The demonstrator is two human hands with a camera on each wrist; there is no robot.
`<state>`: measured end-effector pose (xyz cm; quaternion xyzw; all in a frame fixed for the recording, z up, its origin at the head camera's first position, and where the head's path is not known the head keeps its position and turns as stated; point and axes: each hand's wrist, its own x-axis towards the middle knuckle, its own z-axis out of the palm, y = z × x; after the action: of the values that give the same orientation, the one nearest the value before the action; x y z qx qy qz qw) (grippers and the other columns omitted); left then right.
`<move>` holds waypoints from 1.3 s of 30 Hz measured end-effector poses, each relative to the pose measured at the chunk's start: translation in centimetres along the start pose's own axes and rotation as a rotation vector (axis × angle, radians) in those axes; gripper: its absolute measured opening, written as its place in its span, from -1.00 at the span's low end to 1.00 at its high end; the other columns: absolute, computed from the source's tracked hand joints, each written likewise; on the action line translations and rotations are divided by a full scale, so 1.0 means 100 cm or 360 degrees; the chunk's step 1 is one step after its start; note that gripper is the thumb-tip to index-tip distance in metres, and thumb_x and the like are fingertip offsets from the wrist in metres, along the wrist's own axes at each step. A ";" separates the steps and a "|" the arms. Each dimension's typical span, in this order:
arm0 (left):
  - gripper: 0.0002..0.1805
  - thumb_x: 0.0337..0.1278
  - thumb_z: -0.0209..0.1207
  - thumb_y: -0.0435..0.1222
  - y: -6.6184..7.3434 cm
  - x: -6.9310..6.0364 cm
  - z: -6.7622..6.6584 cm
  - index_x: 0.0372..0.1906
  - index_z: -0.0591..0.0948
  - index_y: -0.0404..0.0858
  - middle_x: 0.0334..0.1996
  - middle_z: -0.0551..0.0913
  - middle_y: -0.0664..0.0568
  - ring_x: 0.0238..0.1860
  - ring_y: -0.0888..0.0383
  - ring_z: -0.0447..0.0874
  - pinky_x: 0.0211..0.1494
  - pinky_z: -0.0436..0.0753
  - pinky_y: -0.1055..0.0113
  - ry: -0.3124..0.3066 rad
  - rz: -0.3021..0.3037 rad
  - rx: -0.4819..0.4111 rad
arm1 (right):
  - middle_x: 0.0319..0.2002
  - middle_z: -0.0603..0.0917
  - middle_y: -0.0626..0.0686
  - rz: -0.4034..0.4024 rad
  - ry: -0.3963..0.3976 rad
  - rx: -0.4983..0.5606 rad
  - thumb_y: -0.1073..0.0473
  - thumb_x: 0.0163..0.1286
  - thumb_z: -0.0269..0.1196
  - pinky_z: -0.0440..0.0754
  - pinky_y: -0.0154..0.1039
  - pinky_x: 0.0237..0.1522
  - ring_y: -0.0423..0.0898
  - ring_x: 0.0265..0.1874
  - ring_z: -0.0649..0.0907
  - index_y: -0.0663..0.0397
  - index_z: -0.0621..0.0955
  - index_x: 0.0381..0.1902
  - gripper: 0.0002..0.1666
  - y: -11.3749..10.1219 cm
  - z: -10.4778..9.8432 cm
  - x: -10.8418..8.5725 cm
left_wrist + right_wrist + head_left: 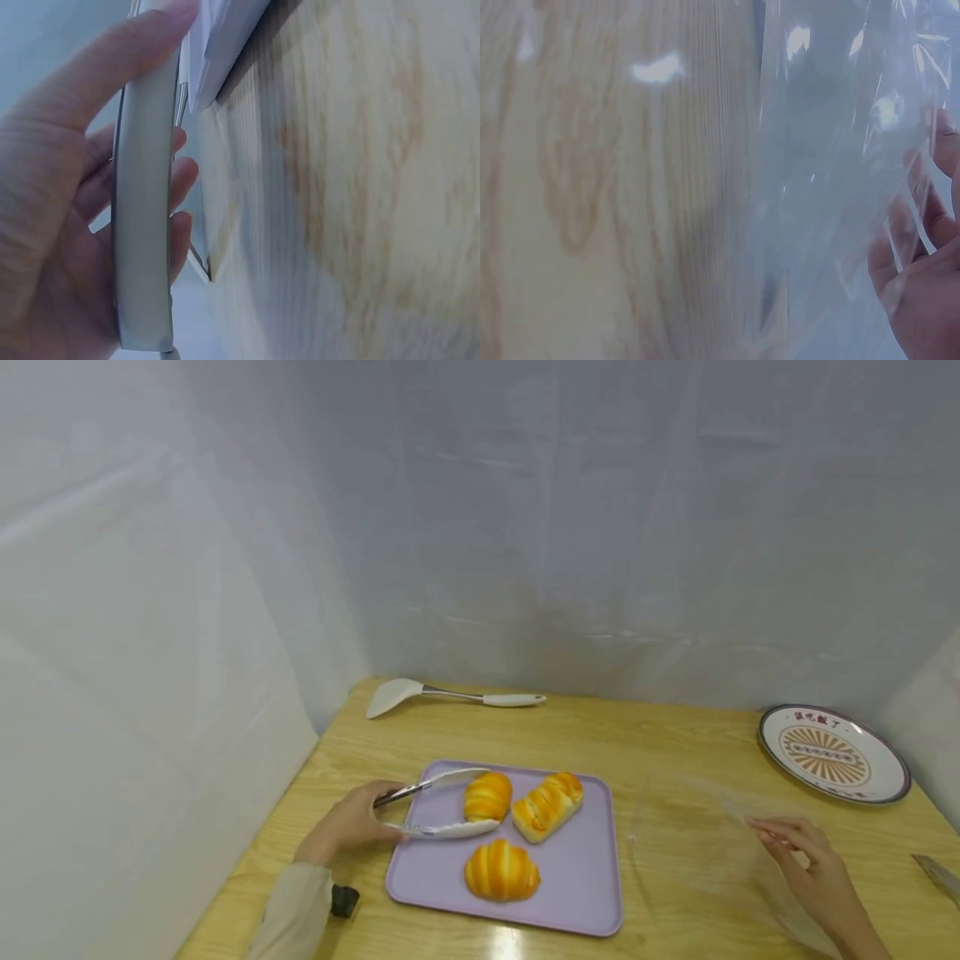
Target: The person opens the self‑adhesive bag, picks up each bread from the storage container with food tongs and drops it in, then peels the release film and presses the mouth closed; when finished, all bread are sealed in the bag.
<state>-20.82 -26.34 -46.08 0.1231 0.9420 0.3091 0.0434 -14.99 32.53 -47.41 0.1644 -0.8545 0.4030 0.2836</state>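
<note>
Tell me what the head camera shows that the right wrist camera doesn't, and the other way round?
Only the head view shows the left-hand grip holding tongs, three bread rolls on a purple tray, a white-headed spatula and a patterned plate.

Only the right wrist view shows, up close, broad bright glints on the clear plastic and part of the right-hand grip seen through it.

Both share that right-hand grip, the clear plastic and the wooden tabletop.

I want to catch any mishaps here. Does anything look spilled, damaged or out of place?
Nothing stands out: the three breads lie within the purple tray, no spill shows on the table, and the plate looks unbroken.
</note>
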 end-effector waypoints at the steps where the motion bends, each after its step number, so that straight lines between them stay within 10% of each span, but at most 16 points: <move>1: -0.16 -0.38 0.57 -0.09 0.000 0.000 0.000 0.19 0.57 -0.23 0.05 0.67 -0.06 0.03 0.03 0.59 0.17 0.56 -0.03 0.0008 -0.0005 0.0014 | -0.08 0.52 -0.52 -0.0004 0.0002 -0.0002 0.64 0.17 0.20 0.31 -0.74 -0.10 -0.53 -0.09 0.43 0.32 0.68 -0.12 -0.64 0.000 0.000 0.000; 17: -0.23 -0.28 0.55 -0.13 0.014 -0.005 -0.005 0.19 0.57 -0.22 -0.51 0.56 0.06 -0.51 0.26 0.45 -0.46 0.48 0.44 0.0095 -0.0006 -0.0265 | -0.05 0.57 -0.47 -0.0120 0.0057 0.0051 0.65 0.13 0.23 0.32 -0.71 -0.06 -0.48 -0.06 0.45 0.30 0.70 -0.13 -0.63 0.004 0.004 -0.001; 23: -0.19 -0.28 0.56 -0.12 0.045 0.001 0.002 0.22 0.55 -0.27 -0.48 0.58 -0.01 -0.52 0.31 0.43 -0.45 0.47 0.47 0.0093 0.0143 -0.0328 | -0.04 0.57 -0.46 -0.0132 0.0046 0.0055 0.65 0.13 0.23 0.30 -0.66 -0.07 -0.45 -0.05 0.44 0.30 0.70 -0.13 -0.62 0.001 0.004 -0.001; 39: -0.23 -0.33 0.54 0.02 0.142 0.029 0.049 0.17 0.60 -0.06 -0.13 0.72 0.03 -0.43 0.28 0.52 -0.27 0.52 0.36 0.0015 0.0410 0.0034 | -0.01 0.58 -0.43 -0.0162 0.0019 0.0046 0.61 0.17 0.22 0.29 -0.68 -0.03 -0.47 -0.01 0.44 0.27 0.71 -0.09 -0.62 -0.001 0.001 -0.001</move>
<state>-19.89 -11.71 -41.65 0.2421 0.9218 0.3026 -0.0025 -14.92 32.35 -47.41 0.2093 -0.8374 0.4013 0.3063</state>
